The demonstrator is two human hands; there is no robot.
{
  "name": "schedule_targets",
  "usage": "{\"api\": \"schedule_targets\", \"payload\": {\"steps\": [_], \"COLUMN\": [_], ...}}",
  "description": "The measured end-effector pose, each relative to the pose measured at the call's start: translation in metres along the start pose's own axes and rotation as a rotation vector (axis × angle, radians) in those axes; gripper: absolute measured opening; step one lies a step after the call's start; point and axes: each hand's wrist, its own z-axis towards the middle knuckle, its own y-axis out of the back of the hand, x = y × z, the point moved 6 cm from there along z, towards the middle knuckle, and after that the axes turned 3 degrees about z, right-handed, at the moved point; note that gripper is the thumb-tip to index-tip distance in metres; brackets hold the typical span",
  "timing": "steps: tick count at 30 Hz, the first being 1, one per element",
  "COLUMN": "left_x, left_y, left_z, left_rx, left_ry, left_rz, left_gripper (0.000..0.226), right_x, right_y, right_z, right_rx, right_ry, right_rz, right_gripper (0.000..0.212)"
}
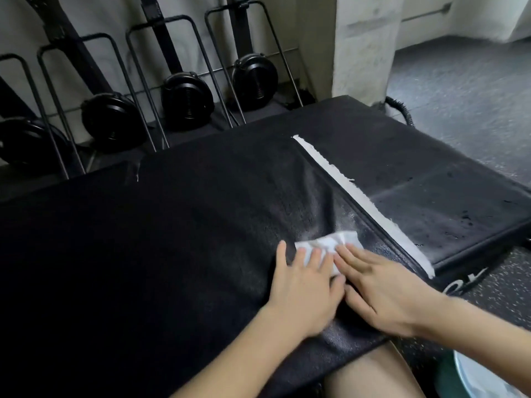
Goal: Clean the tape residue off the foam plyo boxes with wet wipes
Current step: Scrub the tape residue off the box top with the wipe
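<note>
Both flat hands, left hand (304, 285) and right hand (385, 291), press my wet wipe (413, 244); the tape strip (365, 202) runs eleven-to-five, nearer my right.

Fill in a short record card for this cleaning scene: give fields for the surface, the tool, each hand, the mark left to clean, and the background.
surface: black foam plyo box, damp sheen near the wipe
tool: white wet wipe, crumpled, flat on the box
left hand: fingers straight, pressing the wipe
right hand: fingers straight, pressing the wipe
mark left: white tape strip along the seam
background: black fan-wheel machines by the wall
</note>
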Motion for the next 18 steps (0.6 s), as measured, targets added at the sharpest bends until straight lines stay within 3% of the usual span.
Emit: {"api": "schedule_targets", "payload": {"steps": [6, 8, 13, 18], "left_x": [0.018, 0.005, -0.058, -0.101], "left_y": [-0.005, -0.003, -0.003, -0.007], "left_z": [0.057, 0.044, -0.016, -0.005], "left_rx": [0.105, 0.067, -0.092, -0.182], "left_ry": [0.09, 0.068, -0.092, -0.106], "left_rz": [0.003, -0.021, -0.062, -0.065], "left_gripper": [0.069, 0.07, 0.047, 0.038], "right_x": [-0.035, -0.031, -0.007, -0.039], "right_y": [-0.01, 0.002, 0.007, 0.001], "right_z": [0.041, 0.018, -0.082, -0.123], "right_rx": [0.034, -0.01, -0.118, -0.319], "right_ry": [-0.09, -0.074, -0.048, -0.018], "right_rz": [0.083, 0.114, 0.16, 0.128], "right_gripper": [0.075, 0.066, 0.052, 0.037]}}
